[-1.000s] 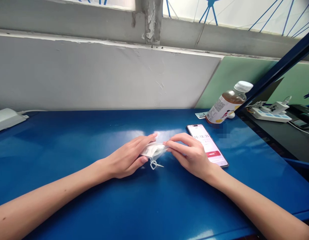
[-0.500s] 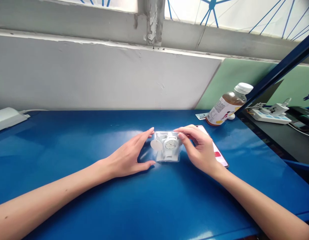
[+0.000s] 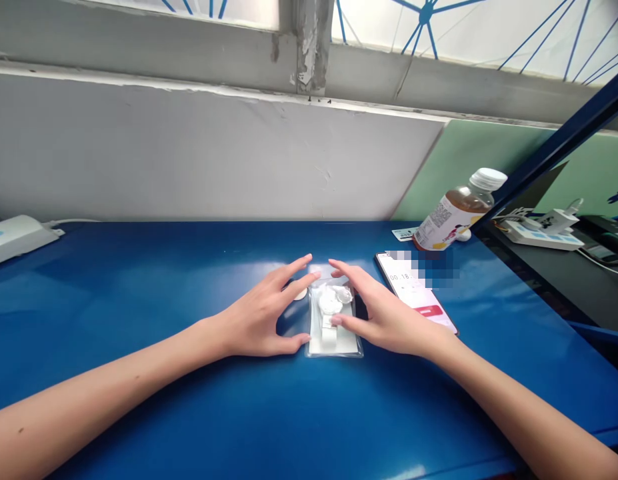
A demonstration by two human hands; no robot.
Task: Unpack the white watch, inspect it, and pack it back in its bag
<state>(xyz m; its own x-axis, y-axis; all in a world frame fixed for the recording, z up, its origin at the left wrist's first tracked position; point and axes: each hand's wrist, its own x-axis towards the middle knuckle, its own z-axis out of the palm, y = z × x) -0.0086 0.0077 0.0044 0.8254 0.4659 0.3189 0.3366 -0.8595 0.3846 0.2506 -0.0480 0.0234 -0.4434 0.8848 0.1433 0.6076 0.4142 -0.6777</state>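
A white wristwatch point(image 3: 329, 303) lies in a clear plastic bag point(image 3: 341, 345) on the blue table. Its dial cannot be made out from here. At the bag's left side is my left hand point(image 3: 263, 310), open, its fingers reaching over the upper left corner and its thumb tip at the left edge. Part of a round white tag point(image 3: 301, 294) shows under those fingers. From the right comes my right hand point(image 3: 383, 310), open with thumb and fingers apart. Its thumb tip is over the watch strap, and its fingers are by the bag's upper right edge.
Right of my right hand, a phone point(image 3: 403, 283) lies face up. Behind it stands a drink bottle point(image 3: 453, 217) with a white cap, beside a small card point(image 3: 405, 234). A white power strip point(image 3: 19, 239) is at the far left. A blue frame bar point(image 3: 553, 157) slants down at the right.
The bagged watch has gone from propped up, dial toward me, to lying flat. My right hand has let go of its top edge and spread its fingers. More of the phone shows.
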